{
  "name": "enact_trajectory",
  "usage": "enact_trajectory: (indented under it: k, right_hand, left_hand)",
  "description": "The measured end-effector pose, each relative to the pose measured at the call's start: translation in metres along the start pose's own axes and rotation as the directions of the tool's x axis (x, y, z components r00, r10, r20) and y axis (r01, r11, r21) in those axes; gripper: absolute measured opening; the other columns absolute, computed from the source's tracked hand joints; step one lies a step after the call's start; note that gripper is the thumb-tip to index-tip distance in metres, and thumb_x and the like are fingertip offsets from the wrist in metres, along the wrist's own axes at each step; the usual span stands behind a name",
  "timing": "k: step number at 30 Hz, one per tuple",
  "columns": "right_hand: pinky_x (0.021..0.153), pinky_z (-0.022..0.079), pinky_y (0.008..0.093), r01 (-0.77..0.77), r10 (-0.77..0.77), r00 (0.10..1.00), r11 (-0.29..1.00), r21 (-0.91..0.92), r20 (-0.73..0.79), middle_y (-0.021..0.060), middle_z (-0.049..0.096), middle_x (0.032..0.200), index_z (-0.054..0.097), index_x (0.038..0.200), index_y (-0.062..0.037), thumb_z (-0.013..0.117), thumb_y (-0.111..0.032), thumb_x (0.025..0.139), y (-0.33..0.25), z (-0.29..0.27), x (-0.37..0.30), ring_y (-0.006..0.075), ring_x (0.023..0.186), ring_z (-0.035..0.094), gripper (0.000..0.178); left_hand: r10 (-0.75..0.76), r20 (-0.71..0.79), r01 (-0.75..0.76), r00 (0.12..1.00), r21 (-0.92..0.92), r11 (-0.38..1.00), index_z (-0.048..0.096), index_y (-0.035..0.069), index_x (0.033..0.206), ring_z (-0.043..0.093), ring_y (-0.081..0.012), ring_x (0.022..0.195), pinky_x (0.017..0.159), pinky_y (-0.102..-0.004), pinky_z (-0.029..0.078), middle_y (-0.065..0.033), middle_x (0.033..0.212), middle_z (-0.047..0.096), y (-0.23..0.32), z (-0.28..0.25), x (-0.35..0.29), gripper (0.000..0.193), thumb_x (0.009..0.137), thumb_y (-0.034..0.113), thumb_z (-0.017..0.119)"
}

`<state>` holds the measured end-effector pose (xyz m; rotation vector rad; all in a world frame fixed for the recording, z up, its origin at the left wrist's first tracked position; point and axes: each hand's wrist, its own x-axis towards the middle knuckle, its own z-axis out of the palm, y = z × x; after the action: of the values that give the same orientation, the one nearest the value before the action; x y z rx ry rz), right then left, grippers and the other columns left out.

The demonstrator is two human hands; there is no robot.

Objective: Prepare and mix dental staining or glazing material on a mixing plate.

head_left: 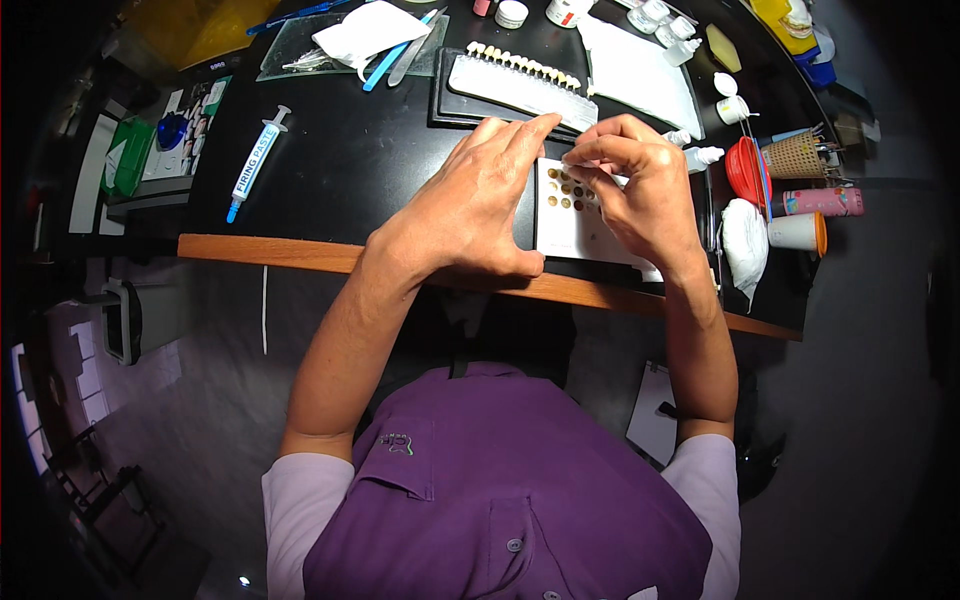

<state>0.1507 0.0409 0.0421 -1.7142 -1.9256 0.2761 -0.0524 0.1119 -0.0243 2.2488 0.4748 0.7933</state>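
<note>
A white palette [560, 236] with rows of small round brown and amber wells lies near the table's front edge. My left hand [470, 195] arches at its left side, fingers and thumb spread apart, the thumb by the near edge. I cannot tell whether it touches the palette. Over the palette's right part, my right hand [645, 195] is closed in a pinch. Something small and pale shows at its fingertips, too small to name. Just beyond both hands lies a shade guide [520, 88], a row of tooth-coloured tabs on a light holder.
A labelled blue-and-white syringe [257, 167] lies at the left. Farther back are a white tissue [370, 38] and a blue-handled tool [385, 67]. Small bottles [703, 157], a red bowl [745, 170], a woven brush holder [795, 155] and a white cup [797, 232] stand at the right.
</note>
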Motion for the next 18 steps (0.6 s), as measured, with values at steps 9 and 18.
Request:
enact_trajectory:
  k: [9,18]
  right_hand:
    - [0.074,0.060,0.0384,0.092,-0.092,0.996,0.996,-0.013,-0.007,0.0138,0.076,0.087,0.082,0.092,-0.0010,0.075,0.008,0.080,0.005,0.014,0.006,0.0317,0.080,0.076,0.016]
    - [0.074,0.059,0.0410,0.057,-0.056,0.998,0.997,-0.049,0.016,0.0152,0.073,0.085,0.081,0.092,-0.0003,0.074,0.009,0.081,0.003,0.010,0.006,0.0333,0.080,0.074,0.016]
  left_hand:
    - [-0.049,0.017,0.049,0.999,-0.019,0.999,0.030,-0.004,0.161,0.055,-0.0406,0.122,0.112,-0.0458,0.045,-0.0218,0.128,0.059,-0.002,0.001,0.001,0.122,0.057,0.026,0.087]
    - [-0.024,-0.006,0.023,1.000,-0.010,1.000,0.031,-0.004,0.160,0.055,-0.0404,0.120,0.110,-0.0457,0.046,-0.0220,0.127,0.058,-0.002,0.003,0.000,0.120,0.057,0.025,0.085]
